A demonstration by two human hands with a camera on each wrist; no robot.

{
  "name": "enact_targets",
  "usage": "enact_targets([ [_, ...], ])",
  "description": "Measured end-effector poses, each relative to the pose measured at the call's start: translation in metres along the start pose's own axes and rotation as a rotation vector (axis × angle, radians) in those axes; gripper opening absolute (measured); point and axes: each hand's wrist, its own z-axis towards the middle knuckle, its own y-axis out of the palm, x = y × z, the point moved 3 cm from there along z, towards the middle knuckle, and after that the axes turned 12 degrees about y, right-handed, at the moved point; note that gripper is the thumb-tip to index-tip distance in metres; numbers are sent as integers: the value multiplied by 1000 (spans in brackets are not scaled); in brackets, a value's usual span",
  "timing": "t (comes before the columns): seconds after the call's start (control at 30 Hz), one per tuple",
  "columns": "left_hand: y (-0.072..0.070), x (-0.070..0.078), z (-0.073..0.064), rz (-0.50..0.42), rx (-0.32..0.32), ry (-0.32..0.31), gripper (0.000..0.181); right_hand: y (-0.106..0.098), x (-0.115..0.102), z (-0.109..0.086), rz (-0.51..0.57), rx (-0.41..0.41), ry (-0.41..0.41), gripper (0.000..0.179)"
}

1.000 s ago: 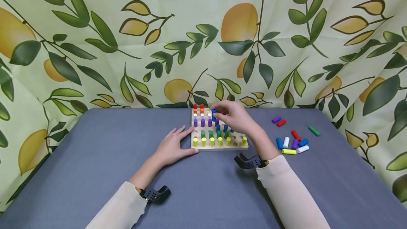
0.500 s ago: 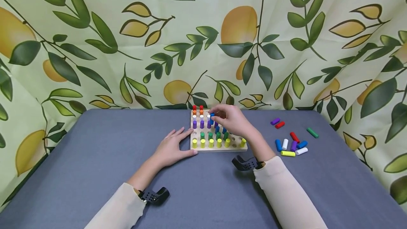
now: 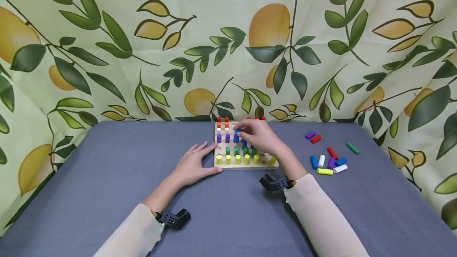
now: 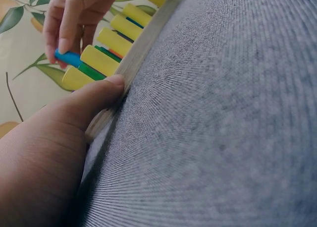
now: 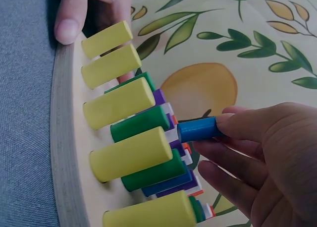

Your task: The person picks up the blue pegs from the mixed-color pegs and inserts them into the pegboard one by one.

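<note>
Fingers of the right hand (image 3: 262, 137) pinch a blue peg (image 3: 236, 135), holding it upright over the pegboard (image 3: 246, 165), in the purple row near its far left corner. The peg sits at the fingertips, ahead of the palm; the right wrist view shows it gripped by its top end (image 5: 197, 129). The left hand (image 3: 194, 164) lies flat on the table (image 3: 107, 177), fingers straight, thumb tip touching the near left corner of the pegboard.

Six yellow pegs (image 3: 237, 159) stand along the pegboard's near edge, with four green ones behind them; other rows are partly hidden by the hand. Nine loose pegs (image 3: 330, 161) lie toward the table's right edge: two blue, two white, two red, two purple and one yellow, with a tenth, green peg (image 3: 352, 147) apart from them. The table is covered in grey-blue cloth, and a curtain (image 3: 143, 43) printed with lemons and leaves hangs behind and to both sides.
</note>
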Motion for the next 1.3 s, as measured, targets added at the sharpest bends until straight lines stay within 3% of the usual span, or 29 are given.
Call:
enact_targets([
  [0.47,-1,0,-2,-4,7,-7,83,4,0,3,-57,-8,18,20],
  [1.3,-1,3,1,1,-6,-3,83,9,9,3,-47,-62,33,18],
])
